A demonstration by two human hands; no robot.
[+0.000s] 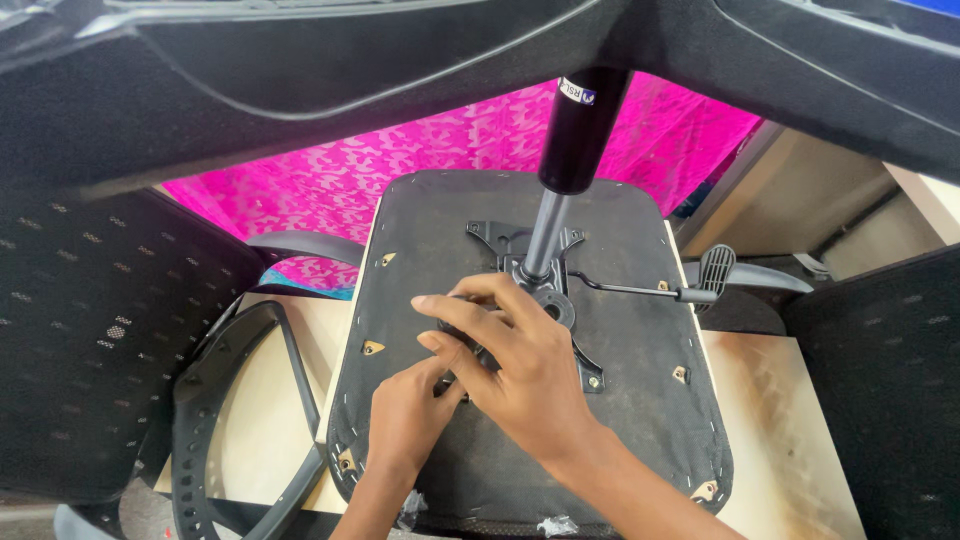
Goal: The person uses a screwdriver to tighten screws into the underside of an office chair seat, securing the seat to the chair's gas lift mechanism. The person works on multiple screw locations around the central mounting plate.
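Underside up, seat pan (640,400) lengthwise away; gas cylinder (560,200) rising off mechanism plate (560,310); right hand (520,370) and left hand (410,410), grips closed on plate.

An upturned seat (640,420), a rounded black slab with stapled fabric edges, lies flat on a pale table in the middle of the scene. A black metal mechanism plate (545,300) is fixed at its centre, with a grey gas cylinder (560,190) rising from it and leaning slightly toward the far right, its upper part a thicker black tube. A thin lever (640,290) with a ribbed black paddle runs from the plate out to the right.
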